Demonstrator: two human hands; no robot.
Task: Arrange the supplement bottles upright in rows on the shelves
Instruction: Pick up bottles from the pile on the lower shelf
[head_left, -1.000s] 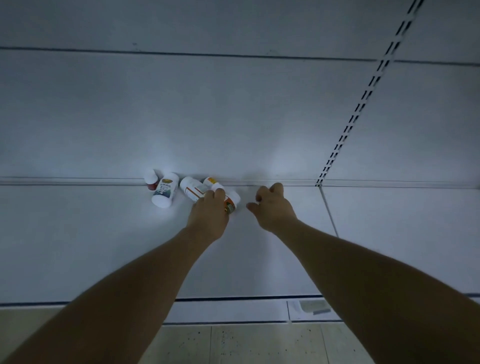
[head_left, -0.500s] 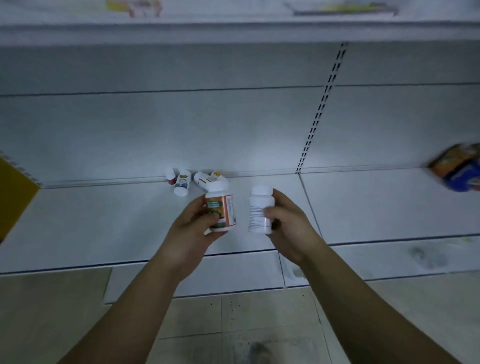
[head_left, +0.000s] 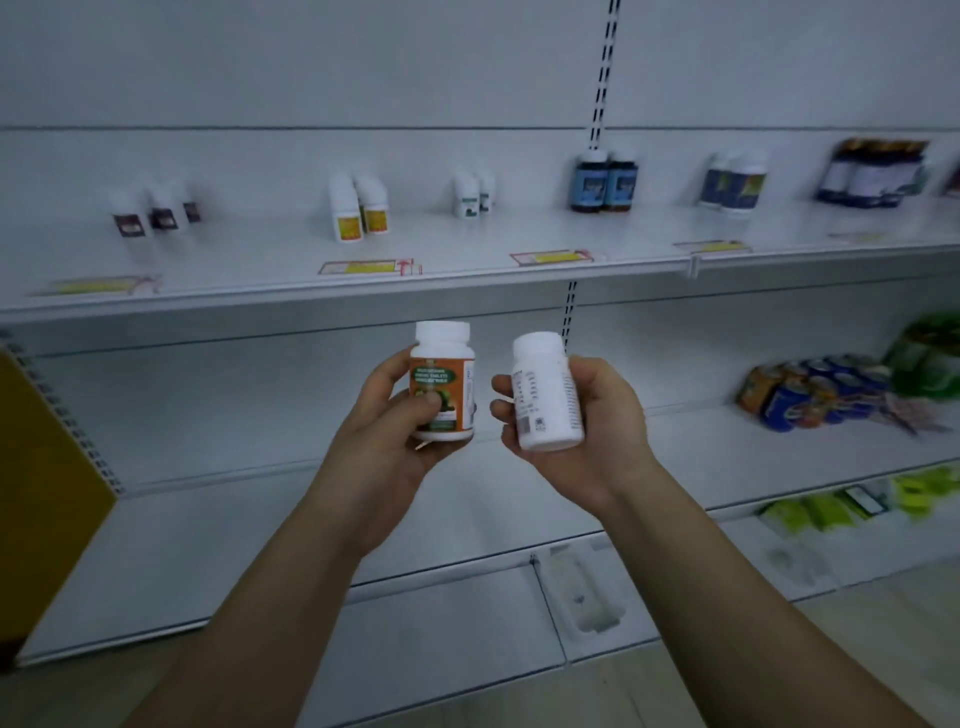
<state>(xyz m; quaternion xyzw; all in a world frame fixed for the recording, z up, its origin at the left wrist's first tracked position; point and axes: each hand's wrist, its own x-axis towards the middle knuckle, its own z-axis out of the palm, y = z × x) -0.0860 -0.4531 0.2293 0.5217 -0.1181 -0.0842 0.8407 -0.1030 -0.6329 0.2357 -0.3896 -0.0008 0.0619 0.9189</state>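
Holding two supplement bottles up in front of us, one per hand, both in the air and off any shelf. Our left hand (head_left: 395, 436) is wrapped around the orange-label bottle (head_left: 443, 382), thumb across the front of the label, fingers behind, bottle upright with its white cap on top. Our right hand (head_left: 587, 431) is closed around the white bottle (head_left: 545, 395), which tips a bit toward the left hand, small print facing us. The two bottles are just beside each other but not touching.

Above and beyond the hands is the upper shelf (head_left: 467, 280), with little groups standing upright: dark-label bottles (head_left: 150, 215) off to the upper left, yellow-label bottles (head_left: 358, 208) above the left hand, small white bottles (head_left: 472, 195) right above both hands, dark blue bottles (head_left: 605, 182) up right. All pretty blurry.

Off to the right of our right hand, colourful cans (head_left: 810, 389) lie on the lower shelf (head_left: 260, 519), which runs behind and below our forearms.
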